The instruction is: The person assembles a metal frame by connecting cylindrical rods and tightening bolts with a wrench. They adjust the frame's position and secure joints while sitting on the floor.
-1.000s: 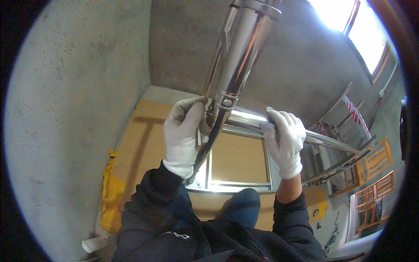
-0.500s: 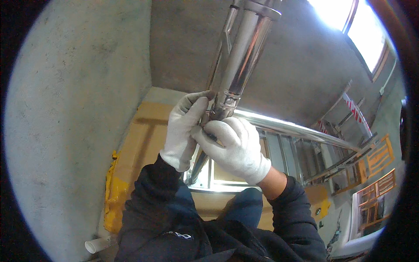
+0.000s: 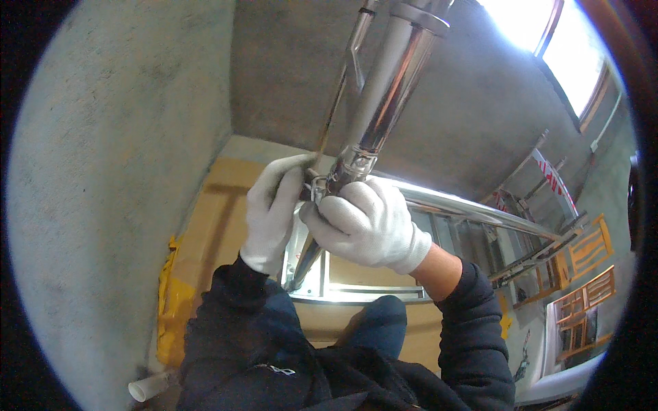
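Observation:
A shiny metal post [image 3: 401,82] slants down from the top, its narrower collar [image 3: 358,163] ending between my gloved hands. My right hand [image 3: 373,222], in a white knit glove, is closed with curled fingers round the post's lower end. On the left side my left hand [image 3: 269,212], gloved alike, has its fingers bent inward at a small metal fitting [image 3: 319,186]; what the fingertips pinch is hidden. A thin metal rod [image 3: 337,103] runs beside the post down to the left fingertips. Below the hands, a darker tube [image 3: 306,264] continues toward a bright metal frame [image 3: 356,296].
A shiny rail [image 3: 473,211] stretches right toward a metal frame with red-and-white striped tape [image 3: 554,179]. Wooden chairs [image 3: 588,246] stand at the right. Cardboard [image 3: 223,226] covers the floor. A concrete wall [image 3: 116,171] rises left, near a white pipe [image 3: 149,388].
My left hand has shifted left and slightly down, exposing more of the small metal fitting. My right hand stays at the post's lower end. The view has shifted slightly.

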`<act>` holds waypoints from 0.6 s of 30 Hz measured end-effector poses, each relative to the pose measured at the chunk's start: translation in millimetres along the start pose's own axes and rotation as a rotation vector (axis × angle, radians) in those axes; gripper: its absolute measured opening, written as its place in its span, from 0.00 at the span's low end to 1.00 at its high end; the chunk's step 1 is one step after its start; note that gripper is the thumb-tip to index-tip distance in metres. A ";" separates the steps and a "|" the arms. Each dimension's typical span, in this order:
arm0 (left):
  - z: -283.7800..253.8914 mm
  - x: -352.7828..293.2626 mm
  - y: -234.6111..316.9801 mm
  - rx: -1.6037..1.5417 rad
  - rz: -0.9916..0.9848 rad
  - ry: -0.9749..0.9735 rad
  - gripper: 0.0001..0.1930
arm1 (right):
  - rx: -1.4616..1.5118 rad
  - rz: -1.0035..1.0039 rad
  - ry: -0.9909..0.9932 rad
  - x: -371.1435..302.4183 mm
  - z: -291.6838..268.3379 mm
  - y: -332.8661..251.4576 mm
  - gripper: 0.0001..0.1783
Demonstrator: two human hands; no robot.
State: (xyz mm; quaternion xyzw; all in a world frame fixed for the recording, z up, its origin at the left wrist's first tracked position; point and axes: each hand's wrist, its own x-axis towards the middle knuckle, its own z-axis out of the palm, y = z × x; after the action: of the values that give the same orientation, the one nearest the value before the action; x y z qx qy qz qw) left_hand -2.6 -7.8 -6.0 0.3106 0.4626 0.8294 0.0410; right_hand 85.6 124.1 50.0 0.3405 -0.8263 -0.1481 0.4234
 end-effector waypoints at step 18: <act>-24.6 14.5 21.7 1.062 0.841 -0.525 0.15 | -0.037 0.208 0.009 -32.7 -40.6 5.0 0.23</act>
State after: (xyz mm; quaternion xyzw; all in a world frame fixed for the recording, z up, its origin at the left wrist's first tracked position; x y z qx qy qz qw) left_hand -23.2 -33.2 8.8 0.6290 0.6192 0.3367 -0.3280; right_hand 129.3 152.0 57.4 0.2460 -0.8524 -0.1171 0.4463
